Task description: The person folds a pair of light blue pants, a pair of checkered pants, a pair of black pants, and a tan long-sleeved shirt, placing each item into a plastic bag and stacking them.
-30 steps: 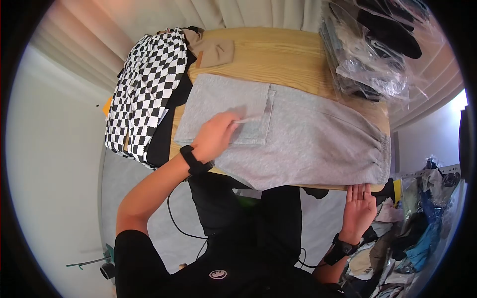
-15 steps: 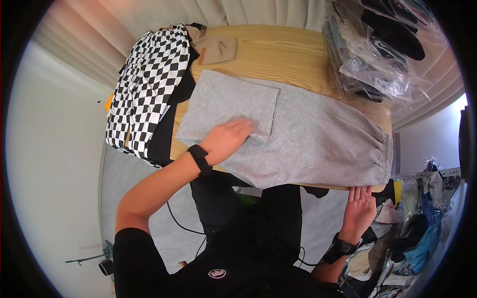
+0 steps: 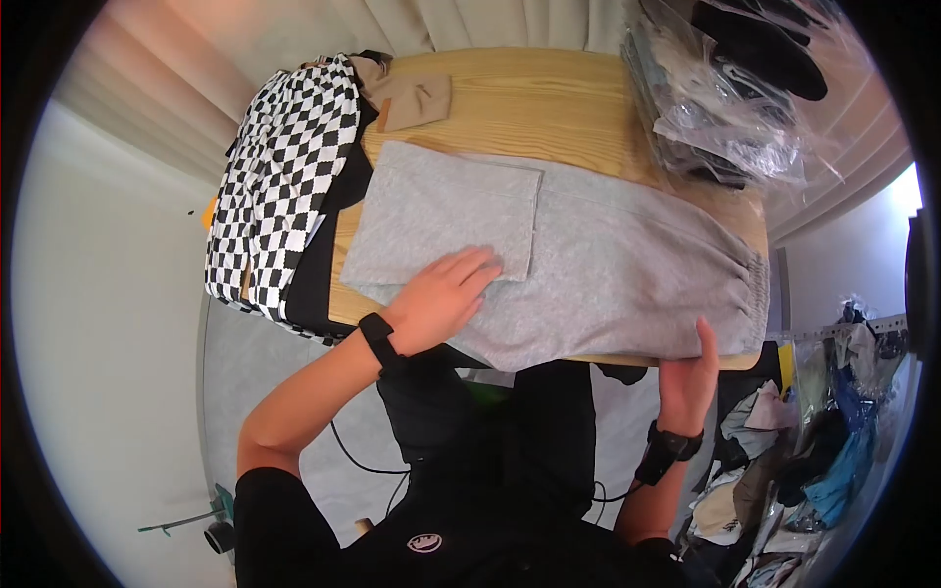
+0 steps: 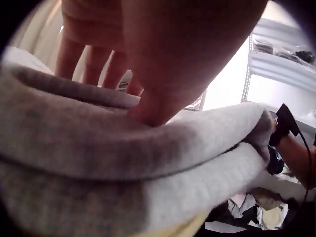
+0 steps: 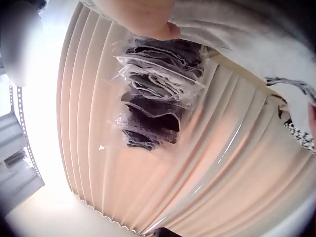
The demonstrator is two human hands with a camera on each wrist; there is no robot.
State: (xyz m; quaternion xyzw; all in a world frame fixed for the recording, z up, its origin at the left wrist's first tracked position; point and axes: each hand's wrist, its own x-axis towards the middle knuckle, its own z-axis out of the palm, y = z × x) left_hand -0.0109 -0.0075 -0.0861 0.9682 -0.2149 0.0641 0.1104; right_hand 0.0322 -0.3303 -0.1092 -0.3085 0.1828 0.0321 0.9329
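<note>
Grey sweatpants [image 3: 608, 265] lie along the front of the table, their gathered elastic waistband [image 3: 757, 299] at the right. At the left end the legs are folded back on themselves as a flat panel [image 3: 446, 211]. My left hand [image 3: 443, 302] rests on the panel's near corner, fingers lightly spread; the left wrist view shows its fingers [image 4: 94, 66] over thick rolled layers of grey cloth. Close to the waistband, my right hand [image 3: 689, 377] holds the near edge of the sweatpants, thumb on top and the other fingers hidden beneath the cloth.
Checkered black-and-white clothing [image 3: 294, 167] lies over black cloth on the left. A tan folded piece [image 3: 417, 103] is at the back. Plastic-bagged garments [image 3: 725, 108] are stacked at the back right. Below the table's right side hang more bagged clothes [image 3: 833, 441].
My left hand has slid nearer over the folded panel, whose edge now lies flatter. My right hand has turned from fingers at the table edge to thumb on top of the sweatpants.
</note>
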